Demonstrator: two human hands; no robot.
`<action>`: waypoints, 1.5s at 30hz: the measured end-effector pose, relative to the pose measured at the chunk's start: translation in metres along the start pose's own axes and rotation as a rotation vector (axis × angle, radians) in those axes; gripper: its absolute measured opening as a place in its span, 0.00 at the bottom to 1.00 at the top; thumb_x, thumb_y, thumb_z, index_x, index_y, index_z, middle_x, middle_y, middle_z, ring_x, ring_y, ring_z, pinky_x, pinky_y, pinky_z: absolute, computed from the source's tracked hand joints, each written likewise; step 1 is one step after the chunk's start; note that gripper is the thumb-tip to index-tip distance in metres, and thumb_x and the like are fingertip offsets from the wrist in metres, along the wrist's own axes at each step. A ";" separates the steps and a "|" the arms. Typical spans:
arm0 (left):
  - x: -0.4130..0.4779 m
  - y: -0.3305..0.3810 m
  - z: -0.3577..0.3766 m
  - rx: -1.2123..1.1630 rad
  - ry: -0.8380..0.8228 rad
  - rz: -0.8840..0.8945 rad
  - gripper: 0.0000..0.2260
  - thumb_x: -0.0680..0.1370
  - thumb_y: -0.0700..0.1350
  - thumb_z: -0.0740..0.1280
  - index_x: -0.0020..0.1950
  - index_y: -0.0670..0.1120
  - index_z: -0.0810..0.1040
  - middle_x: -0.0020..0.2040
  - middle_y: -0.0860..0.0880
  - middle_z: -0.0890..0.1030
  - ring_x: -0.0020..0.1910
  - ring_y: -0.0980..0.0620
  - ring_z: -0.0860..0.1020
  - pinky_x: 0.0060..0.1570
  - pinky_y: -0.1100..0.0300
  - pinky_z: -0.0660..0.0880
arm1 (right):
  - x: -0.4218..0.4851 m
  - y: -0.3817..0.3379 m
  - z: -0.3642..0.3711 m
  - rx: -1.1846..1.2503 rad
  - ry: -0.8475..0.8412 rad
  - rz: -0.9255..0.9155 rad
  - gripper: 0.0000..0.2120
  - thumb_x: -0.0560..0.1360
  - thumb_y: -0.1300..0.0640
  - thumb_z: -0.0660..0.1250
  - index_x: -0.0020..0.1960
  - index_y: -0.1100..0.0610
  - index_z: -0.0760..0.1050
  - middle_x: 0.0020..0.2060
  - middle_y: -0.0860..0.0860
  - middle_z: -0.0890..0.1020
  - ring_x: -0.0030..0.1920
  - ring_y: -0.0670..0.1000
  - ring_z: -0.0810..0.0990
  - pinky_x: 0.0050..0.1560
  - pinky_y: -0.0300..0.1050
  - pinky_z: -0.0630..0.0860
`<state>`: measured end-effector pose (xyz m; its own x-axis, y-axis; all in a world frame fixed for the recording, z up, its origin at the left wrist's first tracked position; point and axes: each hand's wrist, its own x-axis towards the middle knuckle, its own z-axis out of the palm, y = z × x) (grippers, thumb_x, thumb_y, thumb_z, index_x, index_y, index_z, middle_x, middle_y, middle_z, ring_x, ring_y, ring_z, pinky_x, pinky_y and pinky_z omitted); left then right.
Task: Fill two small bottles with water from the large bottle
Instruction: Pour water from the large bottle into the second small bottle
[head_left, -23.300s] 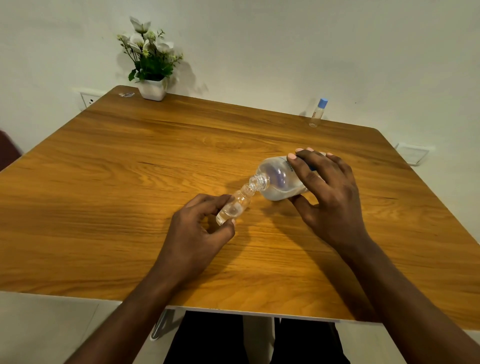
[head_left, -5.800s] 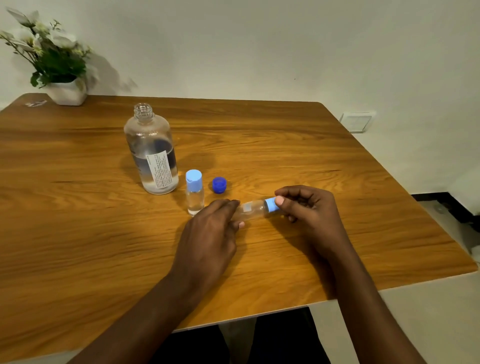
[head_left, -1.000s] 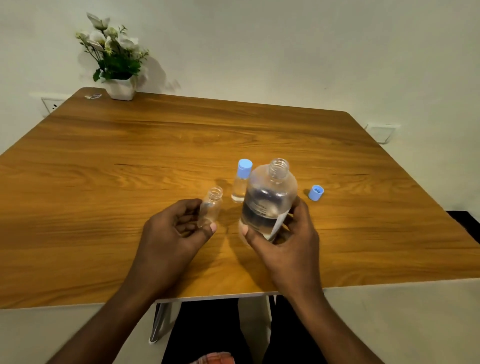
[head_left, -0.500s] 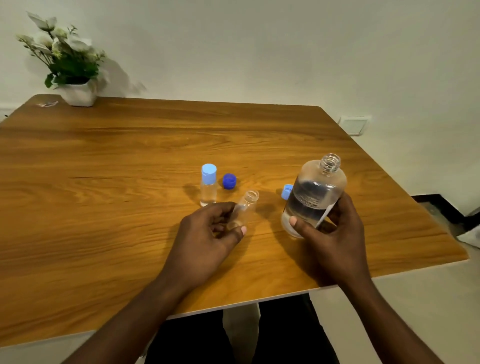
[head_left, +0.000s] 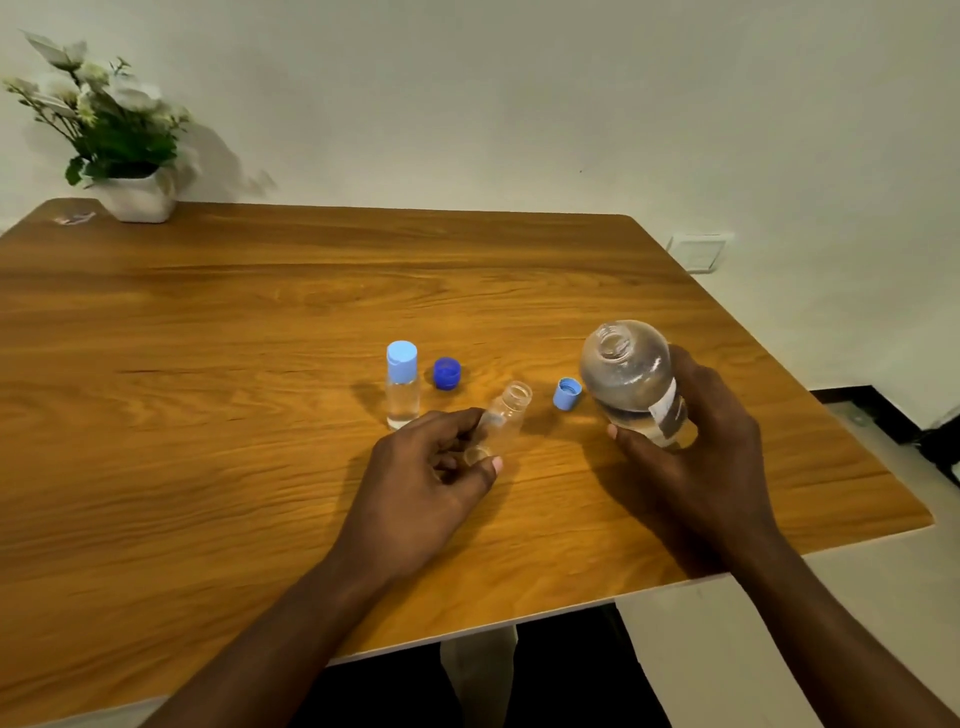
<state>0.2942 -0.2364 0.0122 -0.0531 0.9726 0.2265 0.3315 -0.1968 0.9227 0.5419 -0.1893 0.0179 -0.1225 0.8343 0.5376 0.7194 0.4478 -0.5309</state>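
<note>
Right hand (head_left: 696, 452) grips large bottle (head_left: 626, 371), upright before, now tipped toward uncapped small bottle (head_left: 506, 415) pinched in left hand (head_left: 421, 488)

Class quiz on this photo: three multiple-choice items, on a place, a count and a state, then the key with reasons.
1. Where is the dark blue cap? A beside the capped small bottle; B on the floor; C on the wall.
2. How many loose caps lie on the table? A one; B two; C four.
3. The large bottle is: A capped; B lying on the table; C uncapped, held by the right hand.
Key: 1 A, it sits right of that bottle. 2 B, the dark one plus a light blue cap. 3 C, its open mouth faces the camera.
</note>
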 end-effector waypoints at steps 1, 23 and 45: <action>0.000 -0.001 0.000 0.005 -0.003 0.009 0.16 0.70 0.41 0.74 0.57 0.51 0.81 0.47 0.55 0.82 0.44 0.57 0.80 0.46 0.62 0.78 | 0.000 0.000 0.000 -0.027 -0.013 -0.023 0.37 0.66 0.58 0.79 0.72 0.56 0.68 0.64 0.52 0.77 0.61 0.47 0.75 0.54 0.32 0.70; -0.002 -0.001 -0.003 -0.020 -0.014 0.089 0.17 0.68 0.47 0.71 0.53 0.64 0.76 0.47 0.59 0.80 0.46 0.57 0.79 0.45 0.67 0.75 | 0.018 -0.005 -0.014 -0.304 -0.159 -0.318 0.35 0.68 0.53 0.73 0.73 0.56 0.66 0.65 0.56 0.75 0.61 0.57 0.77 0.47 0.55 0.81; -0.002 -0.006 -0.004 0.003 -0.034 0.123 0.20 0.71 0.41 0.74 0.55 0.63 0.76 0.47 0.59 0.80 0.46 0.56 0.79 0.45 0.67 0.76 | 0.025 -0.009 -0.021 -0.372 -0.178 -0.401 0.36 0.68 0.56 0.77 0.72 0.58 0.68 0.64 0.57 0.76 0.60 0.57 0.77 0.47 0.55 0.81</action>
<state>0.2882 -0.2374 0.0073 0.0202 0.9448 0.3271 0.3362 -0.3145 0.8877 0.5466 -0.1791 0.0502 -0.5254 0.6785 0.5134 0.7811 0.6238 -0.0251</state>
